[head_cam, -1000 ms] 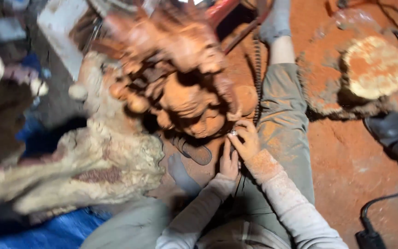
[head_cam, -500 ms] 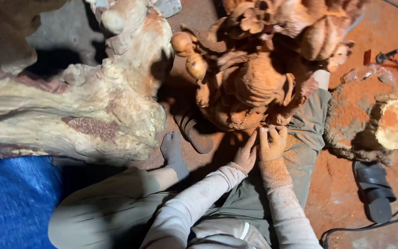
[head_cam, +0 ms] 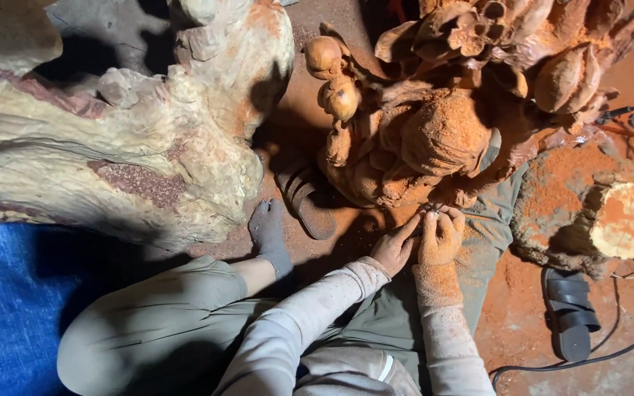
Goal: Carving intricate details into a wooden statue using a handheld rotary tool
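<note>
Workpiece: reddish wood carving [head_cam: 434,139], dust-coated, standing on the floor directly ahead of the seated person, between the legs.
Contact zone: lower front edge of the carving.
Left hand [head_cam: 394,248]: fingers extended, tips touching that edge.
Right hand [head_cam: 440,236]: curled, pinching a small object; identity cannot be told.
Nearer hand: both equal, side by side.
Adjacent: cut log [head_cam: 624,220] to the right.

Warm, fairly bright light falls from above onto my carving [head_cam: 434,139] and the pale stump [head_cam: 111,147], leaving deep shadows between them and under my knees. Focus is sharp at centre; the edges bend slightly. No glare.
</note>
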